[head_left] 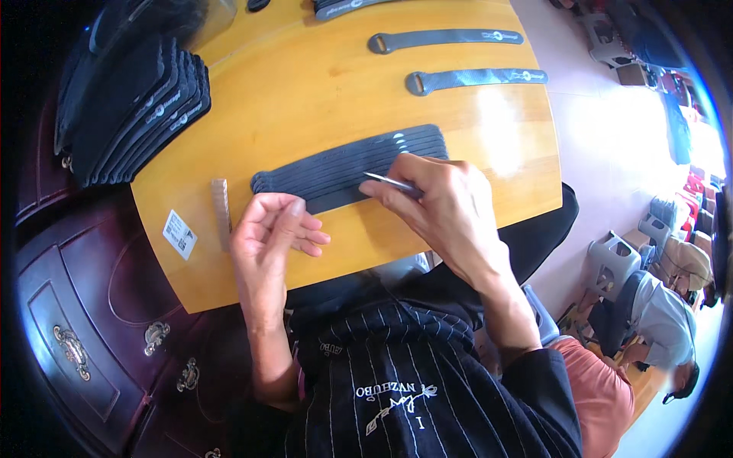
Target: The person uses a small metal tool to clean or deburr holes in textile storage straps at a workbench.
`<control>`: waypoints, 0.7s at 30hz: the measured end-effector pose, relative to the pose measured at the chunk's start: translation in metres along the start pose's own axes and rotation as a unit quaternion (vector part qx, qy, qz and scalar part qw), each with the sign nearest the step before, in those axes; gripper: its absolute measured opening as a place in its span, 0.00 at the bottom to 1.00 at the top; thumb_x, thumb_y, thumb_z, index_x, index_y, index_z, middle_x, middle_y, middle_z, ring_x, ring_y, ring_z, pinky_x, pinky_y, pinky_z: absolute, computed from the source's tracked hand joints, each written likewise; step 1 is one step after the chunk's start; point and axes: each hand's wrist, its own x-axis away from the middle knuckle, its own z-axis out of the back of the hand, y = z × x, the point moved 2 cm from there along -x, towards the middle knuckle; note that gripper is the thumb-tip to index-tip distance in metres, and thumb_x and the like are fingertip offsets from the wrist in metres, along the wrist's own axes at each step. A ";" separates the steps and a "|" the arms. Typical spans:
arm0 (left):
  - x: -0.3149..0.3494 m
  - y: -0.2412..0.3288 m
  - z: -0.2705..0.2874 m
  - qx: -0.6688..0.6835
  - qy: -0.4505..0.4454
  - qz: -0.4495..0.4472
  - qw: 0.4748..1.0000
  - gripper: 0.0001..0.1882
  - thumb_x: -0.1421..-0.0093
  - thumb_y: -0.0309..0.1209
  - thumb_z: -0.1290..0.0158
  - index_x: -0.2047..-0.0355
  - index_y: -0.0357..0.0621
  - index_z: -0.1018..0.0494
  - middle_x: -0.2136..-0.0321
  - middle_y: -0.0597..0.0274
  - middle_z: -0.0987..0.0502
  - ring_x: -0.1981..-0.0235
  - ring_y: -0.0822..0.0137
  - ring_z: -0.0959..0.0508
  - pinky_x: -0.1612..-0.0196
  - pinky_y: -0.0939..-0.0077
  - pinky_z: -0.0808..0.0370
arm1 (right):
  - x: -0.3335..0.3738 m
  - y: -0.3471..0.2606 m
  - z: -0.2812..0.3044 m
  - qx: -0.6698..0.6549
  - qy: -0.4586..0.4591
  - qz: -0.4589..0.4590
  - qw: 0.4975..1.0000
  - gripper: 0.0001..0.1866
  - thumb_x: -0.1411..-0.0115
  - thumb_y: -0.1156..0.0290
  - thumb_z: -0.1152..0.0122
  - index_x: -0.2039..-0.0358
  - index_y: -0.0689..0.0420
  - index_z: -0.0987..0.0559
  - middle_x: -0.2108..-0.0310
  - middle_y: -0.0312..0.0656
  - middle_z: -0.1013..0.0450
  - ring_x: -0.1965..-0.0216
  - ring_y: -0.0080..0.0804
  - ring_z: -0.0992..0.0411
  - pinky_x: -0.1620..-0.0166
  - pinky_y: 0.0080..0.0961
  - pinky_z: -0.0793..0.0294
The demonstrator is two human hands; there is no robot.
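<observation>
The person's right hand (447, 195) was closed round a slim, silver, pointed metal tool (398, 185), its tip directed to the left; the left hand (267, 233) was half open, palm turned inward, the lower fingers loosely curled and apart, the thumb near the index finger; whether anything was pinched between those two I could not tell. The tool's tip stood over, or just in front of, a fanned row of overlapping black fabric straps (328, 172), touching or apart being unclear; this row lay near the middle of a glossy yellow wooden table (305, 91), its rounded ends close to the left hand, its other end partly behind the right.

Beside the left wrist lay a narrow, ridged, tan strip (221, 202); farther left, a white rectangular printed label (179, 234) was on the tabletop; beyond, a thick stack of broad black pieces with pale print (141, 122) stood by the table's left edge. Two single dark-grey straps with slotted round ends (450, 38) (481, 79) lay apart toward the far right; below left stood dark reddish-brown wooden drawers (76, 305); at right, a person in a pale shirt (663, 301) bent forward near a grey plastic stool (611, 263).
</observation>
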 end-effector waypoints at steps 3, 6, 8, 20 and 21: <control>-0.005 0.000 0.003 0.041 -0.017 0.036 0.998 0.09 0.37 0.32 0.50 0.66 0.37 0.31 0.73 0.53 0.22 0.73 0.63 0.19 0.74 0.80 0.23 | -0.009 0.013 -0.001 -0.016 0.009 -0.017 1.000 0.17 0.47 0.57 0.35 0.77 0.60 0.22 0.87 0.43 0.31 0.85 0.36 0.31 0.77 0.27 0.33; -0.006 0.000 0.004 0.066 -0.029 0.049 0.996 0.10 0.37 0.33 0.50 0.65 0.37 0.32 0.70 0.48 0.21 0.68 0.60 0.18 0.70 0.77 0.21 | -0.011 0.017 0.004 -0.031 0.010 -0.017 0.999 0.18 0.46 0.57 0.36 0.80 0.61 0.22 0.88 0.42 0.32 0.86 0.33 0.32 0.78 0.26 0.34; -0.003 0.001 0.003 0.056 -0.013 0.051 0.997 0.10 0.36 0.33 0.51 0.65 0.38 0.32 0.70 0.48 0.21 0.67 0.60 0.18 0.69 0.76 0.21 | -0.012 0.019 0.013 -0.070 -0.063 -0.018 0.995 0.18 0.46 0.57 0.36 0.78 0.61 0.22 0.88 0.40 0.33 0.85 0.30 0.32 0.78 0.24 0.35; 0.002 0.001 0.000 0.036 -0.013 0.012 0.999 0.09 0.35 0.32 0.53 0.64 0.37 0.32 0.69 0.49 0.21 0.67 0.61 0.18 0.69 0.77 0.21 | -0.047 0.075 0.060 0.135 0.201 0.055 0.969 0.11 0.42 0.67 0.41 0.60 0.58 0.24 0.53 0.40 0.29 0.63 0.35 0.24 0.60 0.29 0.25; 0.002 0.002 -0.003 0.038 -0.016 0.006 0.999 0.09 0.35 0.32 0.53 0.64 0.37 0.32 0.68 0.48 0.21 0.67 0.61 0.19 0.68 0.77 0.21 | -0.046 0.076 0.061 0.108 0.191 0.039 0.975 0.12 0.42 0.66 0.41 0.60 0.58 0.25 0.52 0.41 0.30 0.62 0.36 0.25 0.59 0.28 0.25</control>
